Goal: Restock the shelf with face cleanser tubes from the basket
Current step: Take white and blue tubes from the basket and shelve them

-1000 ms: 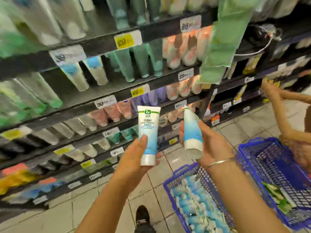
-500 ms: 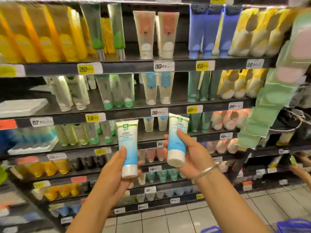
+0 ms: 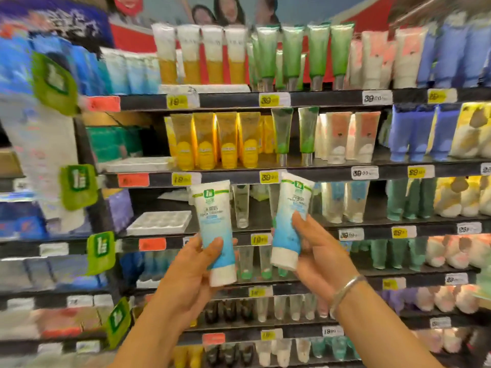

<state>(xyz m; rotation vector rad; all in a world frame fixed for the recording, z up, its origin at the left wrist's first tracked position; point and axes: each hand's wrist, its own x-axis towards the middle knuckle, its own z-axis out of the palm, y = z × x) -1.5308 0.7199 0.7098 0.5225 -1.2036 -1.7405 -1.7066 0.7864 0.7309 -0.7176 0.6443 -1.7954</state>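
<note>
My left hand (image 3: 191,272) grips a white-and-blue face cleanser tube (image 3: 215,224), cap down, upright in front of the shelves. My right hand (image 3: 310,258) grips a second matching tube (image 3: 289,221), tilted slightly right, cap down. Both tubes are held up before a shelf level (image 3: 265,224) that has an open stretch with a white plastic tray (image 3: 159,221) at its left and a few clear tubes behind. Matching blue-and-white tubes (image 3: 132,73) stand on the top shelf at the left. The basket is out of view.
Shelves full of cleanser tubes fill the view: yellow tubes (image 3: 215,142), green tubes (image 3: 295,134), blue-purple tubes (image 3: 417,134) at the right. Green brand tags (image 3: 77,187) stick out along the left upright. Price labels line every shelf edge.
The view has tilted up from the basket and floor to the higher shelves. Both hands have risen with their tubes, still held side by side.
</note>
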